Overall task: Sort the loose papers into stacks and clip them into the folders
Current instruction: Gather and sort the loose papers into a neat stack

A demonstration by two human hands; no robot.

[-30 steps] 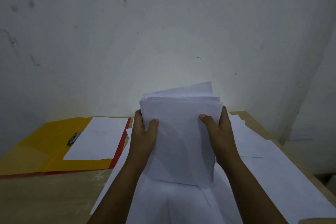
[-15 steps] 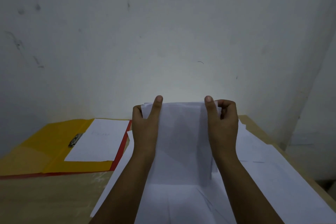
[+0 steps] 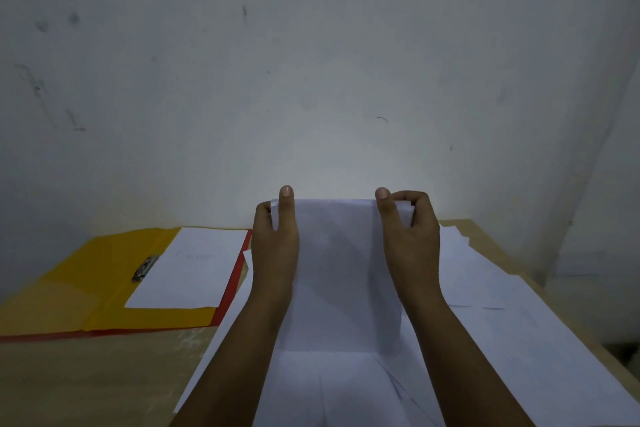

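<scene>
Both hands hold a paper stack upright over the table's middle.
Left hand (image 3: pixel 275 246) and right hand (image 3: pixel 410 236) grip the paper stack (image 3: pixel 337 270) by its sides, its bottom edge on loose sheets (image 3: pixel 502 322); yellow folder (image 3: pixel 104 281) lies open at the table's (image 3: pixel 86 385) left edge.

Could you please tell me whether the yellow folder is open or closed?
Open: the folder lies spread flat, its clip and a sheet showing inside.
</scene>
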